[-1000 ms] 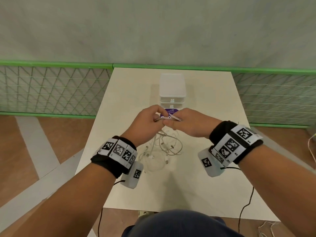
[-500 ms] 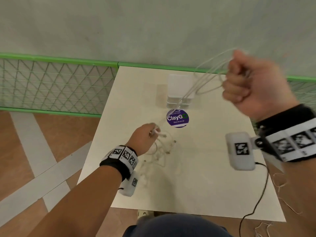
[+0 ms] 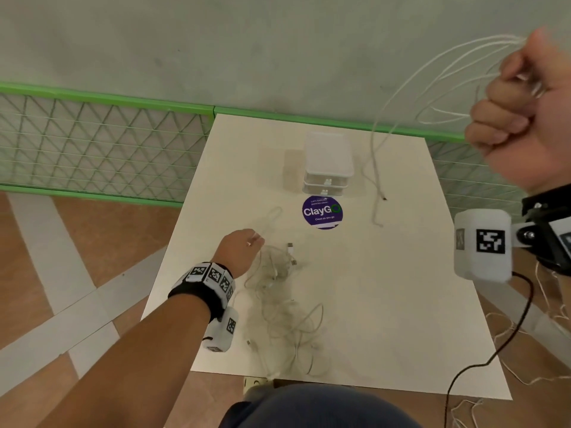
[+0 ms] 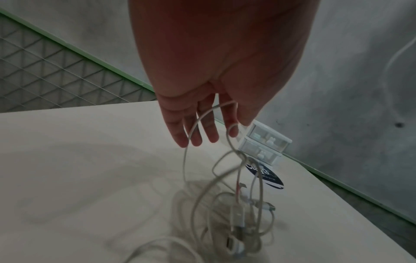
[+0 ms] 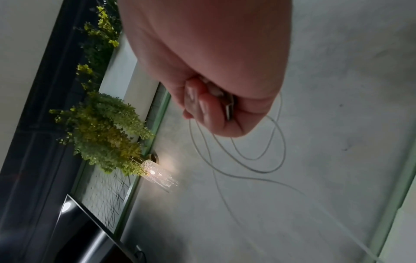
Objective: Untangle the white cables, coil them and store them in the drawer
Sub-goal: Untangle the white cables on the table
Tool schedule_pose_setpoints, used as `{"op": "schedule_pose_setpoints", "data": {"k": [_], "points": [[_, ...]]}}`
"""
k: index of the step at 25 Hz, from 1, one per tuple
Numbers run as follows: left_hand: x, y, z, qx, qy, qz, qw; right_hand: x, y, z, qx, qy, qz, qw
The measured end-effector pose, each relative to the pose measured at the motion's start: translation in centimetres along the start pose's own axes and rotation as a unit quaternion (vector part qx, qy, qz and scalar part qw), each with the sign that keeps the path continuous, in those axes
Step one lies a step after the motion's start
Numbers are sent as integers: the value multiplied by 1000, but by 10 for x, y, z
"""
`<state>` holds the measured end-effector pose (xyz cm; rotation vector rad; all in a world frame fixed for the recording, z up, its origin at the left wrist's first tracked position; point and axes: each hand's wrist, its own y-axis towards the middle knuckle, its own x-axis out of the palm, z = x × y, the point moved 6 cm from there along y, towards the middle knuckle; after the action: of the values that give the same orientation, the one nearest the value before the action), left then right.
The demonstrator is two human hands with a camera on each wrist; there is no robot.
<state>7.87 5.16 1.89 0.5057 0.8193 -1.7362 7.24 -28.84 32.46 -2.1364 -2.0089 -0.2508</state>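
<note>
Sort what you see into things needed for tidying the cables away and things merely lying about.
Job: right hand, raised cable it grips, left hand, tangled cables, drawer unit.
Lying about: ClayGo sticker, green mesh fence, wall lamp, plant.

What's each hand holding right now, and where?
Right hand: a cable, fisted near its plug. Left hand: a loop of the tangle, between thumb and forefinger.

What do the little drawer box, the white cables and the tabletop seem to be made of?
The drawer box looks like plastic, frosted and half see-through: its drawer fronts let light through. The white cables seem sheathed in soft matte plastic or rubber, since they droop in loose loops. The tabletop is smooth, matte cream, possibly laminate; its core is hidden.
</note>
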Motion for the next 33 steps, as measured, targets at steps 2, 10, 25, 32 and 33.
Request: {"op": "schedule_pose_setpoints", "data": {"k": [2, 10, 25, 32, 33], "points": [[-6, 0, -4, -14, -8, 10, 1000, -3, 5, 10, 4, -40, 37, 998], [-38, 0, -9, -56, -108, 113, 986, -3, -3, 145, 148, -210, 23, 966], [36, -31, -19, -173, 235, -32, 956, -20, -26, 210, 323, 46, -7, 945], [33, -23, -37, -216, 117, 39, 969, -15, -55, 218, 331, 18, -1, 943], [34, -22, -41, -226, 104, 11, 968, -14, -58, 219, 330, 21, 5, 944]]}}
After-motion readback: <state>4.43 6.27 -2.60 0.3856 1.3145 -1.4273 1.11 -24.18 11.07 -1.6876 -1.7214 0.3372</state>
